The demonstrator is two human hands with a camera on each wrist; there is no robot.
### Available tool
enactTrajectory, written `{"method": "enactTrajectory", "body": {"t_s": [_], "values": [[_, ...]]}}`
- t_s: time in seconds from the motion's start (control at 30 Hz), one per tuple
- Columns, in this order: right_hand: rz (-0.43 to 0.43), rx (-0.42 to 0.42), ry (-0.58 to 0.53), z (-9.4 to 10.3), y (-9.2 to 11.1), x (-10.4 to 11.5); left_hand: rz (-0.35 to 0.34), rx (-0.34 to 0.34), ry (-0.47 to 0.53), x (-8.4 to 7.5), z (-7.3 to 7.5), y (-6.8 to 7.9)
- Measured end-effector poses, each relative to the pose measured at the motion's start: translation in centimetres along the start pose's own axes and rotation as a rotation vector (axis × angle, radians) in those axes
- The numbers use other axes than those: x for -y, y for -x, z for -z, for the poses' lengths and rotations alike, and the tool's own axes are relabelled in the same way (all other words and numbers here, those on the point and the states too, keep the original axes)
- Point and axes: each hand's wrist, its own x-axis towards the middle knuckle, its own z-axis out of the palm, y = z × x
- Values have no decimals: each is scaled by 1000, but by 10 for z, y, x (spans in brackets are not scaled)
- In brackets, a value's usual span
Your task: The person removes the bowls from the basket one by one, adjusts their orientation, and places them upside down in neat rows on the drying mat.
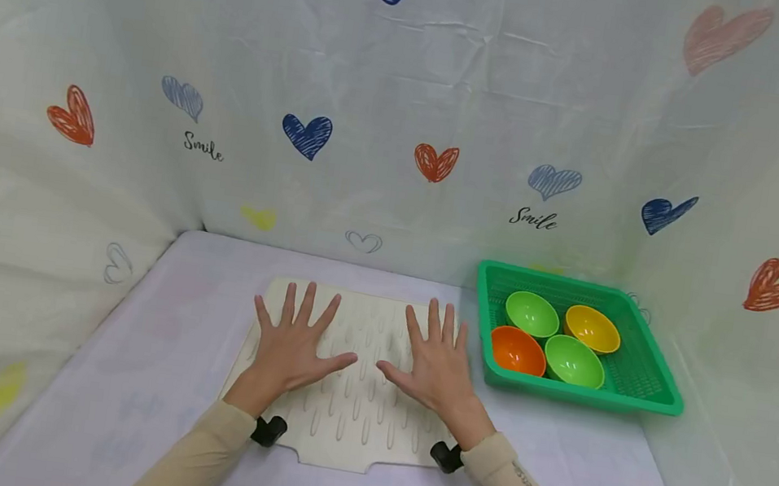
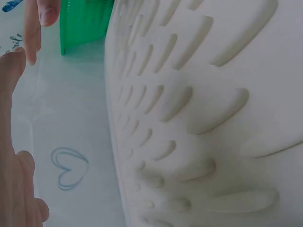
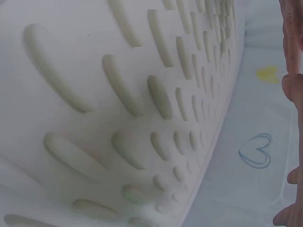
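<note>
My left hand (image 1: pixel 290 349) and right hand (image 1: pixel 438 368) are spread palm-down over a cream-white board (image 1: pixel 342 434), fingers straight and pointing away, thumbs toward each other. Neither hand holds anything. Rows of raised oblong ridges or slots cover the board (image 2: pixel 189 109), and a tab juts from its near edge. Each wrist view catches its own hand at the outer border, the left hand (image 2: pixel 16 113) on the left side and the right hand (image 3: pixel 294 118) on the right side, with the same board (image 3: pixel 137 94) filling most of the picture.
A green basket (image 1: pixel 643 391) stands at the back right with an orange bowl (image 1: pixel 518 350), a yellow bowl (image 1: pixel 592 329), and two green bowls, one in back (image 1: pixel 531 313) and one in front (image 1: pixel 574 360). White cloth (image 1: pixel 383 70) printed with hearts encloses the white table (image 1: pixel 143 375).
</note>
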Motion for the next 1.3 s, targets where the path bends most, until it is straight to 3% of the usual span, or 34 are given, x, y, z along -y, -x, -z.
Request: {"method": "enactTrajectory", "body": {"t_s": [0.17, 0.47, 0.63, 0.9, 1.3], "values": [[4, -35, 27, 10, -2, -3, 0, -9, -2, -1, 7, -4], [-15, 3, 1, 37, -7, -18, 30, 10, 27, 13, 19, -11], [-48, 0, -50, 49, -12, -32, 36, 27, 79, 29, 24, -15], [-76, 3, -101, 64, -25, -62, 106, 63, 162, 62, 25, -16], [-161, 14, -173, 82, -35, -103, 199, 121, 258, 91, 19, -9]]}}
